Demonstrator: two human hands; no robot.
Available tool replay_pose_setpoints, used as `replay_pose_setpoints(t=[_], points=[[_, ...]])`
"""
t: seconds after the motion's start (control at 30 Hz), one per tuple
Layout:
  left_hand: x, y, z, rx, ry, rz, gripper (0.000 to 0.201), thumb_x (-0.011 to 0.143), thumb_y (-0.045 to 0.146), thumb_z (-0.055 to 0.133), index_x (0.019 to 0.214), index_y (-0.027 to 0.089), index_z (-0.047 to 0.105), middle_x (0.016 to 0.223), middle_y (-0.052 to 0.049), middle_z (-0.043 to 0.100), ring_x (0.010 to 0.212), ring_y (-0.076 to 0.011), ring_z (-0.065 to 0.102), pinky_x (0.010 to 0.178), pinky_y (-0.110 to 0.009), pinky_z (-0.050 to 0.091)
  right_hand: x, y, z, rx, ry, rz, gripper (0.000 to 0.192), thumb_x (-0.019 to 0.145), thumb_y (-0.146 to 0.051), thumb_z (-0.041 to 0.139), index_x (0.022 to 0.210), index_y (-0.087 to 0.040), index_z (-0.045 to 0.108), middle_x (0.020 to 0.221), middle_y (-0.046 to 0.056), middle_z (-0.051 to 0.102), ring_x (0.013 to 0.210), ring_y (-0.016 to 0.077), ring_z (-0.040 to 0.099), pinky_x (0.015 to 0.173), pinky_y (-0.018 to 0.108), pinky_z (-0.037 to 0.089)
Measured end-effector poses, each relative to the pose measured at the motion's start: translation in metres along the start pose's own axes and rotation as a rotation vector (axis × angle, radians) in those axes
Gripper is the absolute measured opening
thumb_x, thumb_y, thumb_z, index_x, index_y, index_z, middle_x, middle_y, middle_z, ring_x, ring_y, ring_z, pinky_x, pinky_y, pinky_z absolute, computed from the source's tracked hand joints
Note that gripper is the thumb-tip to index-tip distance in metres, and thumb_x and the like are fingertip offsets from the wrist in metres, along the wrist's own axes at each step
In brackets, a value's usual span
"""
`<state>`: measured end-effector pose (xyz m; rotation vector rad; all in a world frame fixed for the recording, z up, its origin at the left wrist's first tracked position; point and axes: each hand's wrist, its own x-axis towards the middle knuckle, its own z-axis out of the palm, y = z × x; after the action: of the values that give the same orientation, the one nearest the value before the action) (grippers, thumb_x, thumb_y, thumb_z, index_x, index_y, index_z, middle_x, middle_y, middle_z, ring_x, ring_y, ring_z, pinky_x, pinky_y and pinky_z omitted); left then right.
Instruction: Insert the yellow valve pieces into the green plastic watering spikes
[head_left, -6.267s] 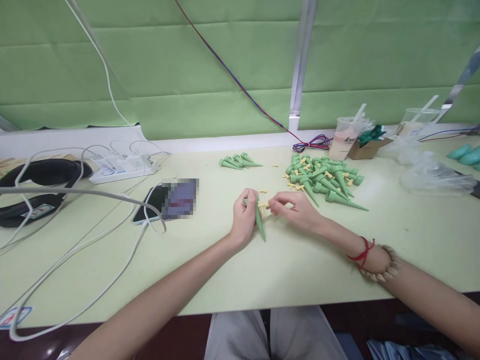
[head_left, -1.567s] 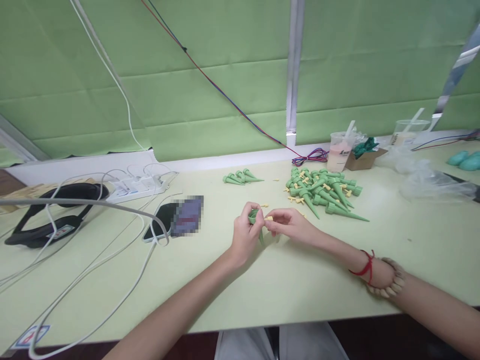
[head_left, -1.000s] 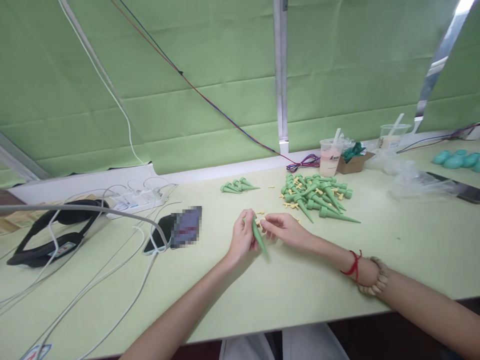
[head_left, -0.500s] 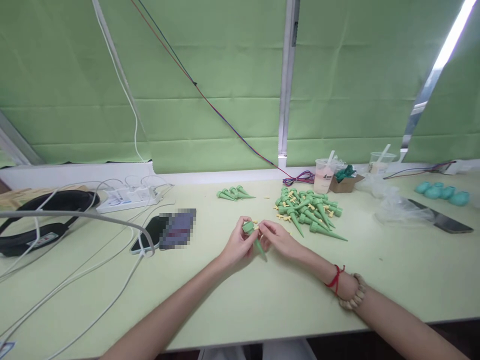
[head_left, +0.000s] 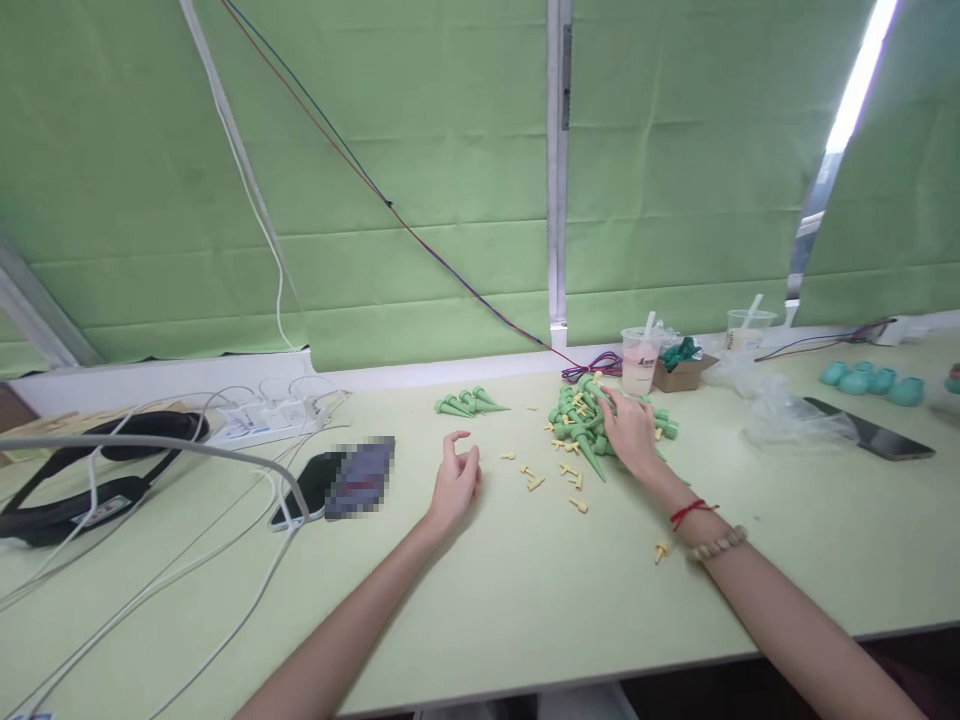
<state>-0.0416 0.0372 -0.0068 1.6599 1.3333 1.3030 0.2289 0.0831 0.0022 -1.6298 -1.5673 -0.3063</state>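
My left hand (head_left: 454,482) rests above the table with nothing in it, its fingers bent and thumb and forefinger apart. My right hand (head_left: 628,432) reaches into a heap of green plastic spikes (head_left: 591,462). Its fingers close on one green spike (head_left: 591,387) at the top of the heap; the hand hides part of the heap. Small yellow plastic pieces (head_left: 535,484) lie scattered between the hands, and another yellow piece (head_left: 661,552) lies near my right wrist. Several green spikes (head_left: 466,404) sit in a row behind my left hand.
At the left are a power strip (head_left: 262,420), loose white cables (head_left: 217,452), a black headset-like strap (head_left: 112,490) and a phone (head_left: 311,490). Behind the heap stand a drink cup (head_left: 640,365) and a small cardboard box (head_left: 682,375). Plastic bags (head_left: 787,415), a dark tablet (head_left: 874,430) and teal rounded objects (head_left: 870,380) lie right.
My hands have parted. The left no longer holds a green spike; the right has moved right and away to the heap. More yellow pieces now lie loose on the table.
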Motion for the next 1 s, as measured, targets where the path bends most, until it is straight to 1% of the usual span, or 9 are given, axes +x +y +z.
replay_pose_setpoints(t=[0.13,0.23,0.33,0.4,0.47,0.63,0.77,0.9,1.0], points=[[0.005,-0.008,-0.004,0.358,0.164,0.070,0.040,0.082,0.034,0.037,0.118,0.017,0.029,0.057,0.006,0.051,0.054,-0.0150,0.053,0.056,-0.026,0.042,-0.002,0.021,0.013,-0.083,-0.034,-0.004,0.032,0.085,-0.016,0.038,0.108,-0.010,0.059,0.099,0.015,0.065,0.092,0.0256,0.055,0.083,0.039,0.031],[0.016,-0.015,-0.007,0.643,0.160,0.091,0.044,0.084,0.029,0.033,0.123,0.011,0.026,0.086,-0.008,0.061,0.081,-0.0193,0.060,0.072,-0.031,0.045,-0.004,0.022,0.020,-0.067,-0.012,0.011,0.033,0.083,-0.016,0.041,0.111,-0.008,0.056,0.109,0.016,0.060,0.099,0.0275,0.051,0.082,0.039,0.032],[0.038,-0.025,-0.009,0.789,0.137,0.087,0.041,0.081,0.023,0.037,0.119,0.006,0.037,0.117,-0.021,0.052,0.112,-0.0274,0.048,0.091,-0.040,0.037,-0.004,0.015,0.021,-0.042,0.042,-0.011,0.034,0.083,-0.021,0.041,0.114,-0.011,0.053,0.112,0.014,0.058,0.101,0.0267,0.048,0.083,0.038,0.033],[0.056,-0.032,-0.009,0.872,0.122,0.074,0.041,0.081,0.017,0.037,0.120,0.005,0.041,0.130,-0.024,0.042,0.124,-0.0308,0.035,0.098,-0.045,0.028,-0.005,0.007,0.021,-0.008,0.068,-0.066,0.032,0.082,-0.020,0.041,0.112,-0.013,0.053,0.109,0.011,0.058,0.100,0.0247,0.048,0.083,0.037,0.034],[0.075,-0.036,-0.007,0.934,0.105,0.063,0.043,0.081,0.013,0.034,0.122,0.005,0.041,0.136,-0.023,0.035,0.129,-0.0303,0.027,0.102,-0.046,0.023,-0.008,-0.002,0.020,0.033,0.050,-0.135,0.028,0.082,-0.019,0.042,0.107,-0.016,0.055,0.106,0.009,0.058,0.099,0.0229,0.049,0.083,0.035,0.034],[0.116,-0.034,0.009,1.011,0.058,0.072,0.051,0.079,0.003,0.028,0.128,0.008,0.040,0.141,-0.019,0.029,0.133,-0.0282,0.019,0.105,-0.045,0.017,-0.013,-0.023,0.018,0.113,-0.031,-0.248,0.019,0.082,-0.018,0.042,0.091,-0.019,0.058,0.098,0.006,0.059,0.096,0.0206,0.049,0.085,0.034,0.033],[0.136,-0.028,0.018,0.981,-0.007,0.111,0.048,0.076,0.000,0.032,0.119,0.013,0.050,0.134,-0.017,0.041,0.131,-0.0265,0.024,0.103,-0.045,0.020,-0.012,-0.025,0.017,0.149,-0.057,-0.248,0.018,0.081,-0.016,0.043,0.091,-0.019,0.058,0.097,0.006,0.058,0.095,0.0199,0.049,0.083,0.033,0.033],[0.141,-0.028,0.017,0.870,-0.012,0.110,0.034,0.075,0.003,0.037,0.099,0.013,0.059,0.110,-0.018,0.056,0.114,-0.0304,0.043,0.094,-0.049,0.027,-0.009,-0.021,0.016,0.197,-0.057,-0.203,0.018,0.081,-0.015,0.043,0.089,-0.019,0.058,0.095,0.005,0.058,0.096,0.0199,0.049,0.082,0.033,0.033],[0.130,-0.028,0.018,0.726,0.015,0.137,0.025,0.074,0.008,0.044,0.091,0.013,0.060,0.100,-0.015,0.057,0.104,-0.0297,0.048,0.092,-0.048,0.030,-0.010,-0.021,0.015,0.206,-0.074,-0.196,0.016,0.080,-0.015,0.044,0.088,-0.018,0.058,0.094,0.005,0.058,0.096,0.0201,0.049,0.082,0.032,0.034]])
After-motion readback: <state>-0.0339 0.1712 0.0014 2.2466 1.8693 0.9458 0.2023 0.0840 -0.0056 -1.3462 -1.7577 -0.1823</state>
